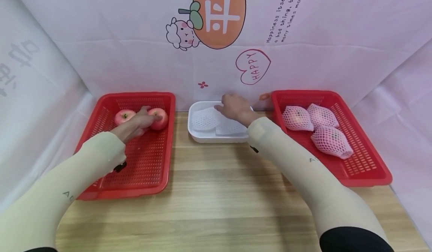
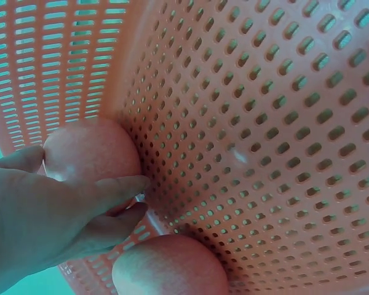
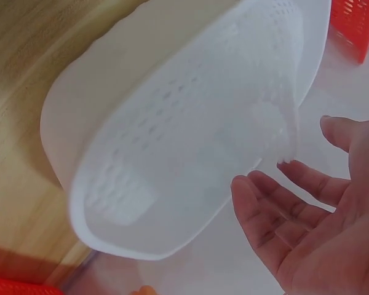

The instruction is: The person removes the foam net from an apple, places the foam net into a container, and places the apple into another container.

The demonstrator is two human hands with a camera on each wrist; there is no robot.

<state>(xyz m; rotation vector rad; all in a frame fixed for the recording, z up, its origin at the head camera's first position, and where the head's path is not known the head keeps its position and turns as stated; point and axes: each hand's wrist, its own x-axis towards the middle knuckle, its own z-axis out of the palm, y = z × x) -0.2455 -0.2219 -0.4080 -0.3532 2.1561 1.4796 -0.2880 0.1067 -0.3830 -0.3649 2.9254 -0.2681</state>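
Inside the red basket (image 1: 145,186) on the left, my left hand (image 1: 143,120) holds a red apple (image 1: 162,123), its thumb and fingers on opposite sides of the fruit. A second apple (image 1: 124,116) lies beside that hand. At the back, my right hand (image 1: 236,107) is over the far side of a white basket (image 1: 216,140). White foam net sleeves (image 1: 205,120) lie flat in it. In the right wrist view, the right fingers (image 3: 261,212) are loosely bent, with one fingertip right at the edge of a sleeve (image 3: 295,123).
A second red basket (image 1: 368,182) stands at the right with 3 net-wrapped apples (image 1: 330,141) in it. Printed white cloth (image 1: 141,57) hangs behind and at both sides. The wooden table (image 1: 209,192) extends in front of the baskets.
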